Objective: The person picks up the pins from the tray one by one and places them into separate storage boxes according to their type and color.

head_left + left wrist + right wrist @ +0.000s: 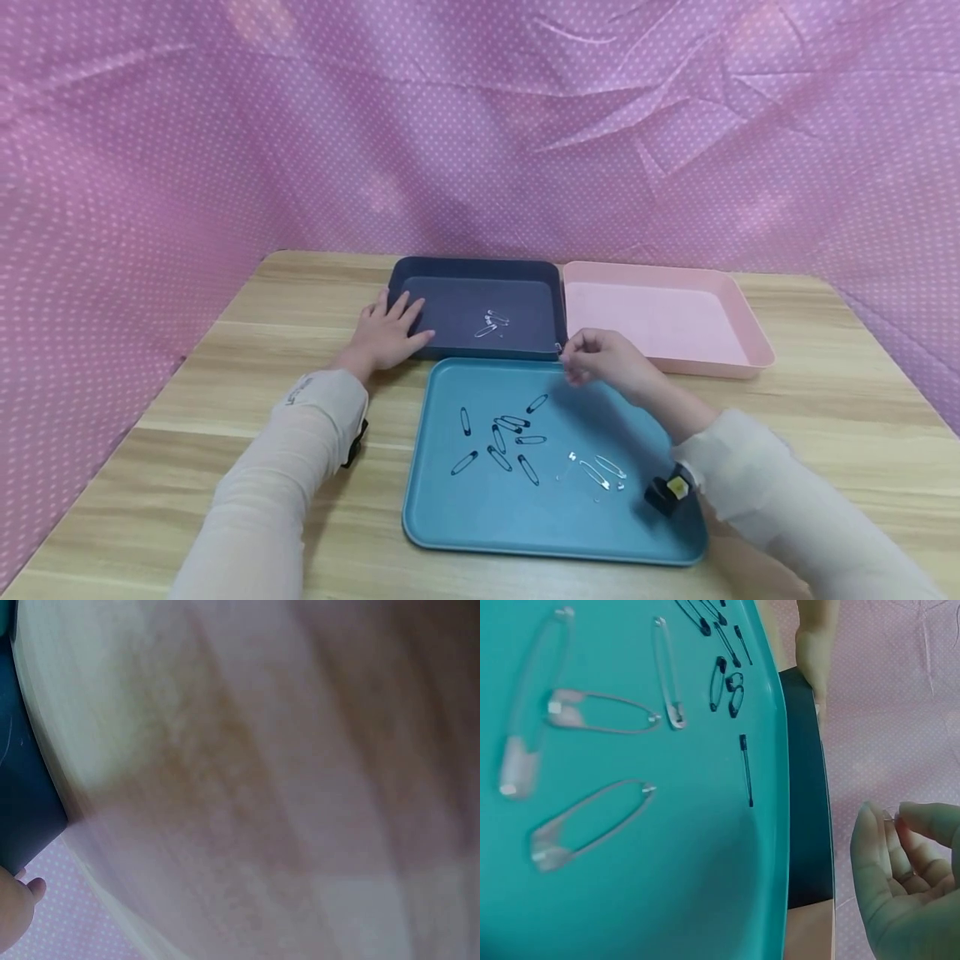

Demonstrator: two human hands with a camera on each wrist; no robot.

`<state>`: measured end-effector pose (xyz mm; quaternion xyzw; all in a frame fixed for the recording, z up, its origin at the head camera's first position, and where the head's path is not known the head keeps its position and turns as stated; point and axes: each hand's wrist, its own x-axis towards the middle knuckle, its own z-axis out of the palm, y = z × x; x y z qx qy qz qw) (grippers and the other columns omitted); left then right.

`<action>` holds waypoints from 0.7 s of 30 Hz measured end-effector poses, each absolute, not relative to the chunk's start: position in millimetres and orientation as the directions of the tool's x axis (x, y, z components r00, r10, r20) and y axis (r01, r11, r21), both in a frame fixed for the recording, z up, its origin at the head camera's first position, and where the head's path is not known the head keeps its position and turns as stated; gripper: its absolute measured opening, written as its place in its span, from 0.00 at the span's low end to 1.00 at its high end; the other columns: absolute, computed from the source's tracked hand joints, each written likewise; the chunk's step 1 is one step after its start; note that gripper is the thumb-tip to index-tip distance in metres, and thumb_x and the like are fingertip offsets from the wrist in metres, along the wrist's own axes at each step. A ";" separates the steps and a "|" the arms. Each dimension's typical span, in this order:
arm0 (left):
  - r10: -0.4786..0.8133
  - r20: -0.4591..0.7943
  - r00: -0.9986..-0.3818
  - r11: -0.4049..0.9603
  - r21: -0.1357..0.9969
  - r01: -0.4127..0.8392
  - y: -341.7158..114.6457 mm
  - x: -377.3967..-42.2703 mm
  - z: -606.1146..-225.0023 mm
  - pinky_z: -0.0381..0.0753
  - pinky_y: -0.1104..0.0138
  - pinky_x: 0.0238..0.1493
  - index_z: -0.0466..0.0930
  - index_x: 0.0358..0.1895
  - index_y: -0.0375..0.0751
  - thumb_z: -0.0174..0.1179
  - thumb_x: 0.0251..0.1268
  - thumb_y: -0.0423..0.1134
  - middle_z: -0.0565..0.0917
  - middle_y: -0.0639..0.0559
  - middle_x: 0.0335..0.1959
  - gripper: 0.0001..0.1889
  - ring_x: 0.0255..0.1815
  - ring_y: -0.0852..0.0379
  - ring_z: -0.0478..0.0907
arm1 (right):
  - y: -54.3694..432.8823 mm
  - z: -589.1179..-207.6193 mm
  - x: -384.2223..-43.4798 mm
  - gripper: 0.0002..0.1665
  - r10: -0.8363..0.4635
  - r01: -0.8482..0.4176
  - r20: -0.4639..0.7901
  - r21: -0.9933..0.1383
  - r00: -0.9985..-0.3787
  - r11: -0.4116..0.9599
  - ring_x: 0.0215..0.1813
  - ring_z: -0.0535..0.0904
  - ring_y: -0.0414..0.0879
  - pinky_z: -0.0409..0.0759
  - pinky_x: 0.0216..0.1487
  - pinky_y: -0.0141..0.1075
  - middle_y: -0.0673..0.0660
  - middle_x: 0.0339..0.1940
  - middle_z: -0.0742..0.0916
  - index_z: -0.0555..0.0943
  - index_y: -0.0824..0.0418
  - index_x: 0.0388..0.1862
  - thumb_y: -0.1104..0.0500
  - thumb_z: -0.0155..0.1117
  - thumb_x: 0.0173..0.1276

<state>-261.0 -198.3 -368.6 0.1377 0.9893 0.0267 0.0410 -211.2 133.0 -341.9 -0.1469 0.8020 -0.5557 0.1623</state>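
My right hand [611, 362] pinches a small silver safety pin [889, 816] between thumb and fingertip, above the place where the navy tray and the blue-green tray meet. Fingers spread, my left hand [384, 337] rests at the left edge of the navy tray [480, 267]. Several silver safety pins [486, 331] lie inside that tray. On the blue-green tray [525, 537], several black safety pins [528, 469] are scattered left of centre. Several silver safety pins [604, 712] lie toward its right side. Only a small part of the left hand [13, 911] shows in the left wrist view.
A pink tray [738, 321] stands at the right of the navy one, their sides close together. All three trays sit on a wood-grain table [840, 400]. Pink dotted cloth [480, 150] hangs behind and at the sides.
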 end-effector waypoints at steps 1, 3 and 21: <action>0.272 -0.076 -0.959 0.962 0.063 0.267 -198.3 -261.1 -369.0 0.38 0.47 0.58 0.43 0.67 0.45 0.29 0.60 0.64 0.43 0.41 0.67 0.37 0.64 0.38 0.28 | 131.0 -341.6 -213.1 0.08 -0.410 -0.055 -0.094 -0.940 -0.907 0.337 0.33 0.77 0.52 0.76 0.36 0.40 0.64 0.30 0.79 0.72 0.70 0.35 0.64 0.49 0.64; 0.271 -0.078 -0.959 0.962 0.063 0.267 -198.2 -261.1 -369.1 0.38 0.47 0.58 0.42 0.67 0.45 0.29 0.60 0.64 0.42 0.41 0.67 0.37 0.64 0.38 0.28 | 127.0 -341.2 -216.6 0.07 -0.400 -0.057 -0.089 -0.939 -0.912 0.338 0.33 0.77 0.51 0.76 0.36 0.39 0.64 0.30 0.79 0.72 0.69 0.35 0.64 0.50 0.63; 0.260 -0.087 -0.962 0.965 0.060 0.256 -195.7 -259.0 -365.4 0.38 0.47 0.58 0.43 0.67 0.46 0.29 0.61 0.63 0.43 0.42 0.67 0.36 0.64 0.39 0.27 | 91.8 -340.5 -248.8 0.08 -0.322 -0.008 -0.092 -0.955 -0.942 0.297 0.34 0.77 0.49 0.76 0.38 0.38 0.65 0.36 0.79 0.72 0.70 0.38 0.67 0.53 0.60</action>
